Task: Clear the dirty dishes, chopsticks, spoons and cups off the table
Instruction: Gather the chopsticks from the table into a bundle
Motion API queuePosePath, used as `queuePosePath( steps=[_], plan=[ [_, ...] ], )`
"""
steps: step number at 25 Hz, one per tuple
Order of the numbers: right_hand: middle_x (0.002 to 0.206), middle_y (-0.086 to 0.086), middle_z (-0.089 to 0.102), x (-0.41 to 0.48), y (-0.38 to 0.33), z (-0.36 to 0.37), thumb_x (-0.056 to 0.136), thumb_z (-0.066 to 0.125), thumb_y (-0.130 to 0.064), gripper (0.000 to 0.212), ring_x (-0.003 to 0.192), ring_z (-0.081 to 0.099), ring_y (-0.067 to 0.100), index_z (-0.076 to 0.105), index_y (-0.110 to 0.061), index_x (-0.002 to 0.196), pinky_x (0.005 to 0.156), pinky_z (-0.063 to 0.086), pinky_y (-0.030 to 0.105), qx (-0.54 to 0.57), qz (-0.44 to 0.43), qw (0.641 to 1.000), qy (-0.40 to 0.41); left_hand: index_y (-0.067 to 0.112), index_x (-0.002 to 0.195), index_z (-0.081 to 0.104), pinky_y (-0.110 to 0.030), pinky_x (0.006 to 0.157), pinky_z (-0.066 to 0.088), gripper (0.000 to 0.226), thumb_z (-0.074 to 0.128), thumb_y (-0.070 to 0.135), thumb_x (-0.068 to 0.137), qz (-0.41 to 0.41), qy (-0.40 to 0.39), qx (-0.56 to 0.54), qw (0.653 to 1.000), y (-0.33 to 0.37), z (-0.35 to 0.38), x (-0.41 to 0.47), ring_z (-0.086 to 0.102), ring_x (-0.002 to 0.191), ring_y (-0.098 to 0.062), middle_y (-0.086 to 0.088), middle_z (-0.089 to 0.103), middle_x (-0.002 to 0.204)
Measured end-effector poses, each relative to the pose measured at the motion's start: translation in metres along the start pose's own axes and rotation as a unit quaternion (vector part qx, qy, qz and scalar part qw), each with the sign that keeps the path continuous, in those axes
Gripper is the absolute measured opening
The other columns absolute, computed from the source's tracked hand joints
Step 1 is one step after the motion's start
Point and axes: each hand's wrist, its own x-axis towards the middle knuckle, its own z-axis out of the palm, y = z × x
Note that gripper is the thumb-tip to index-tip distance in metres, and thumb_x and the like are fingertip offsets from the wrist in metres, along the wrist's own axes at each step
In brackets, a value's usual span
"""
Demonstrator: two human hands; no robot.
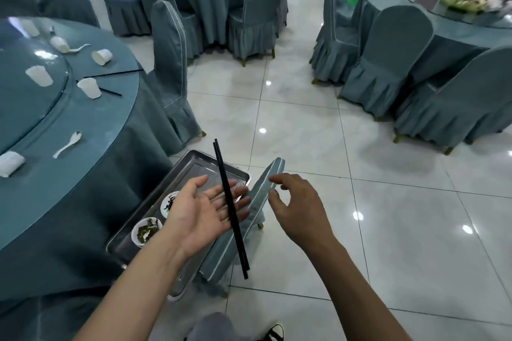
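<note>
A pair of black chopsticks (221, 169) lies across the flat, spread fingers of my left hand (202, 210), palm up, above a metal tray (194, 155). The tray rests on a covered chair (260, 194) and holds two dirty white dishes (145, 231). My right hand (299, 210) hovers just right of the chopsticks, fingers loosely curled and apart, holding nothing. On the round table (83, 133) to the left are several white cups (89, 88), a white spoon (68, 144), loose black chopsticks (113, 73) and a folded white towel (9, 163).
A glass turntable (33, 102) covers the table's middle. Another covered chair (169, 63) stands at the table's far side. More covered tables and chairs (388, 58) stand ahead and to the right, with glossy tiled floor (304, 133) between them. My shoe (274, 332) shows at the bottom.
</note>
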Motion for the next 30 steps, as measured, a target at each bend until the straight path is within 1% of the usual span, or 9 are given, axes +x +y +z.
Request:
queuePosePath(
  steps=[6,8,10,14,21,23,25,28,30],
  plan=[
    [0.114,-0.016,0.064,0.031,0.055,-0.051,0.097,0.059,-0.029,0.025,0.107,0.056,0.009,0.064,-0.032,0.122,0.094,0.045,0.029,0.016,0.003,1.0,0.015,-0.001,0.139,0.054,-0.053,0.097,0.051,0.059,0.041,0.041,0.099,0.004,0.014,0.001,1.0,-0.031,0.065,0.035,0.07,0.103,-0.039,-0.024,0.068,0.126],
    [0.113,-0.017,0.063,0.043,0.069,-0.059,0.097,0.059,-0.029,0.024,0.106,0.055,0.008,0.064,-0.032,0.12,0.092,0.044,0.027,0.019,0.002,1.0,0.015,0.0,0.139,0.054,-0.052,0.094,0.053,0.06,0.041,0.042,0.099,0.002,0.009,0.001,1.0,-0.034,0.08,0.05,0.072,0.101,-0.038,-0.023,0.068,0.127],
    [0.113,-0.018,0.062,0.059,0.081,-0.067,0.097,0.059,-0.03,0.023,0.106,0.055,0.006,0.063,-0.033,0.12,0.091,0.044,0.026,0.018,0.003,1.0,0.009,0.0,0.139,0.054,-0.051,0.093,0.054,0.06,0.042,0.042,0.099,0.006,0.008,-0.003,1.0,-0.033,0.095,0.068,0.071,0.106,-0.039,-0.023,0.068,0.127],
    [0.115,-0.019,0.062,0.107,0.11,-0.081,0.097,0.059,-0.031,0.023,0.106,0.056,0.004,0.064,-0.033,0.12,0.091,0.043,0.024,0.011,0.001,1.0,-0.002,0.0,0.138,0.056,-0.052,0.093,0.052,0.058,0.042,0.041,0.099,0.01,0.018,-0.021,1.0,-0.028,0.129,0.112,0.065,0.116,-0.041,-0.023,0.068,0.127],
    [0.116,-0.016,0.064,0.228,0.132,-0.085,0.097,0.059,-0.031,0.025,0.106,0.056,0.006,0.064,-0.033,0.122,0.095,0.045,0.025,-0.009,-0.032,0.997,-0.064,0.001,0.135,0.057,-0.052,0.094,0.052,0.056,0.042,0.04,0.1,0.03,0.055,-0.056,0.996,0.018,0.176,0.203,0.065,0.117,-0.041,-0.023,0.069,0.125],
    [0.115,-0.016,0.064,0.259,0.132,-0.089,0.097,0.059,-0.031,0.025,0.105,0.056,0.006,0.065,-0.032,0.122,0.094,0.045,0.024,-0.007,-0.042,0.997,-0.068,0.001,0.136,0.057,-0.053,0.096,0.051,0.055,0.043,0.04,0.099,0.038,0.054,-0.056,0.996,0.032,0.19,0.219,0.065,0.117,-0.041,-0.023,0.069,0.124],
    [0.115,-0.015,0.065,0.289,0.135,-0.092,0.097,0.059,-0.03,0.025,0.105,0.057,0.006,0.065,-0.031,0.121,0.093,0.045,0.025,-0.005,-0.052,0.996,-0.068,0.0,0.136,0.057,-0.053,0.096,0.051,0.055,0.044,0.039,0.099,0.052,0.07,-0.069,0.994,0.046,0.2,0.236,0.066,0.116,-0.041,-0.023,0.069,0.124],
    [0.115,-0.014,0.065,0.325,0.135,-0.093,0.097,0.059,-0.029,0.025,0.105,0.057,0.007,0.065,-0.031,0.121,0.092,0.045,0.025,0.002,-0.066,0.994,-0.089,0.001,0.135,0.057,-0.053,0.095,0.052,0.054,0.044,0.039,0.099,0.063,0.08,-0.078,0.992,0.061,0.212,0.253,0.067,0.113,-0.041,-0.023,0.07,0.124],
    [0.115,-0.015,0.065,0.355,0.135,-0.089,0.097,0.058,-0.029,0.025,0.106,0.056,0.006,0.065,-0.032,0.121,0.094,0.044,0.025,0.014,-0.076,0.991,-0.108,0.0,0.134,0.058,-0.052,0.092,0.053,0.054,0.043,0.039,0.1,0.075,0.101,-0.093,0.988,0.071,0.218,0.269,0.069,0.11,-0.04,-0.023,0.07,0.123]
  ],
)
